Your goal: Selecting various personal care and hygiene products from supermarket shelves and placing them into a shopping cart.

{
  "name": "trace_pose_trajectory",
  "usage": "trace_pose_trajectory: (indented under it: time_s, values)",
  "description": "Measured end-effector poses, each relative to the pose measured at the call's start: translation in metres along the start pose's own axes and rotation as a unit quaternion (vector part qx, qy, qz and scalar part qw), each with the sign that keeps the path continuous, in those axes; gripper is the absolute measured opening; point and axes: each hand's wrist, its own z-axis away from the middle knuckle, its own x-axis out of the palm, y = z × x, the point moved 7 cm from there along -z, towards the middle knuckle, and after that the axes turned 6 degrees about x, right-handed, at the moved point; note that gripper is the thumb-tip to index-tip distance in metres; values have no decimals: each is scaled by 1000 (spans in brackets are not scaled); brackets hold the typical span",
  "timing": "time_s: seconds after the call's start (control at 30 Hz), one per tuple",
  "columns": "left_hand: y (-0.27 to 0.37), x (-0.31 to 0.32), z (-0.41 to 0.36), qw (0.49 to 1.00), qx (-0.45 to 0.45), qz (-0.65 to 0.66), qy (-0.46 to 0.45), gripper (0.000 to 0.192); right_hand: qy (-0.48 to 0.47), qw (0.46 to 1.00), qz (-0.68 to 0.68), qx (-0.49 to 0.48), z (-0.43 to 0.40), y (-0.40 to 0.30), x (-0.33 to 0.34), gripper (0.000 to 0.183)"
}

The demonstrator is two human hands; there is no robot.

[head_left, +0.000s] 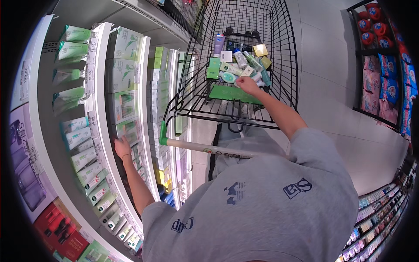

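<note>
My left hand [123, 146] reaches into the shelf on the left and touches the side of a green and white gift box [128, 127]; its fingertips are partly hidden. My right hand [246, 85] is inside a black wire shopping cart [294, 85], over a heap of cosmetics. Near its fingers lie a pale bottle with a teal oval [228, 77] and a white and green tube [231, 69]. A purple tube [218, 46], a green box [213, 67] and a gold box [260, 50] lie around the heap. Whether the right fingers hold anything cannot be told.
The cart's handle bar [196, 146] crosses in front of my body. White shelf edges [101, 82] with price tags run along the left, holding tubes [78, 136] and boxes. Across the tiled floor [324, 65], a black rack [359, 52] holds red bottles and blue and pink bags.
</note>
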Motion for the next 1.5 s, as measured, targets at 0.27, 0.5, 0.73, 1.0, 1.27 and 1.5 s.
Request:
trace_pose_trajectory:
  time_s: [0.27,0.5,0.73,1.0,1.27,1.5]
  values:
    - [198,-50,168,949,208,237,21,50,83,980,181,-7,-63,11,-16,28]
    - [289,-6,223,941,296,161,-17,30,18,952,305,-21,-152,32,34,53]
    - [278,-5,228,931,307,194,45,27,65,921,384,11,-170,48,70,32]
    - [272,-12,233,905,306,276,102,30,3,944,260,-205,-127,25,30,36]
    - [268,-19,234,907,297,275,118,35,-155,967,-172,-101,-8,-90,13,33]
    - [279,-46,216,841,164,513,54,55,-367,815,-445,49,114,-155,32,46]
